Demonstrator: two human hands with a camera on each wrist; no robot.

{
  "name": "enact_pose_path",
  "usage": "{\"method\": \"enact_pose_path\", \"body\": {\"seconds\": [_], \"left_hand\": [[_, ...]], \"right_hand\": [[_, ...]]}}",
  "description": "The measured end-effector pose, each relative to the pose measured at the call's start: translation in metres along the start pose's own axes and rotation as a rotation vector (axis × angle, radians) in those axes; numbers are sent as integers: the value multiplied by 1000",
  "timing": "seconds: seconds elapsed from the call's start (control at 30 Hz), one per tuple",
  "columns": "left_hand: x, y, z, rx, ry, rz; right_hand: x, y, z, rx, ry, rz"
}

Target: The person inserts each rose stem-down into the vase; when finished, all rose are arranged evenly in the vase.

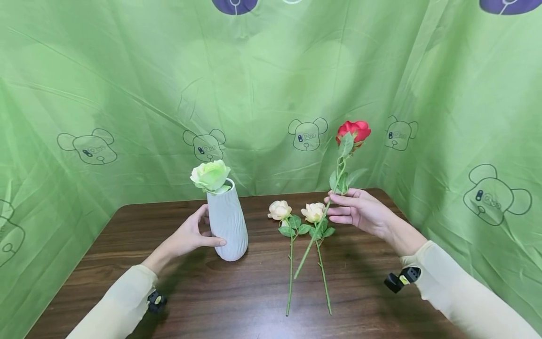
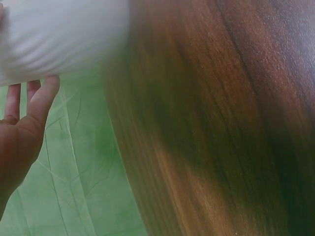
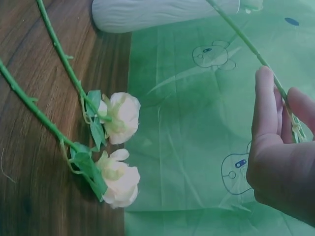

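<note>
In the head view my left hand [image 1: 192,235] holds a white ribbed vase [image 1: 228,226] from its left side, thumb across the front and fingers behind. A pale green rose [image 1: 210,175] stands in the vase, its bloom leaning over the left rim. My right hand [image 1: 364,210] pinches the stem of a red rose [image 1: 354,132] just under its leaves. The bloom points up and the stem slants down to the left, in the air. Close up, the left wrist view shows fingertips against the vase [image 2: 59,34]. The right wrist view has the thumb and fingers on the green stem [image 3: 241,37].
Two cream roses, a left one [image 1: 279,210] and a right one [image 1: 313,213], lie side by side on the brown wooden table [image 1: 254,301], stems toward me. The red rose's stem overlaps the right one in the head view. A green curtain [image 1: 254,94] hangs behind and at both sides.
</note>
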State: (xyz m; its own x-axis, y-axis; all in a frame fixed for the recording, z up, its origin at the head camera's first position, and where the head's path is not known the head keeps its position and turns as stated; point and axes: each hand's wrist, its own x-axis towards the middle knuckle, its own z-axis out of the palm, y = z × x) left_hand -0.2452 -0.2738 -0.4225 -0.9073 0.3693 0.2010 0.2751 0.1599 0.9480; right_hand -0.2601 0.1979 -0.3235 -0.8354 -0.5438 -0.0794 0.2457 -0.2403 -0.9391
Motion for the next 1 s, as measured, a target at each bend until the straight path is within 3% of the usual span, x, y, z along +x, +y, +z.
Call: {"method": "enact_pose_path", "body": {"seconds": [0.37, 1.0], "left_hand": [[0, 0, 0, 12, -2, -4], [0, 0, 0, 30, 0, 3]], "right_hand": [[-4, -6, 13, 91, -10, -88], [-2, -32, 49, 89, -43, -205]]}}
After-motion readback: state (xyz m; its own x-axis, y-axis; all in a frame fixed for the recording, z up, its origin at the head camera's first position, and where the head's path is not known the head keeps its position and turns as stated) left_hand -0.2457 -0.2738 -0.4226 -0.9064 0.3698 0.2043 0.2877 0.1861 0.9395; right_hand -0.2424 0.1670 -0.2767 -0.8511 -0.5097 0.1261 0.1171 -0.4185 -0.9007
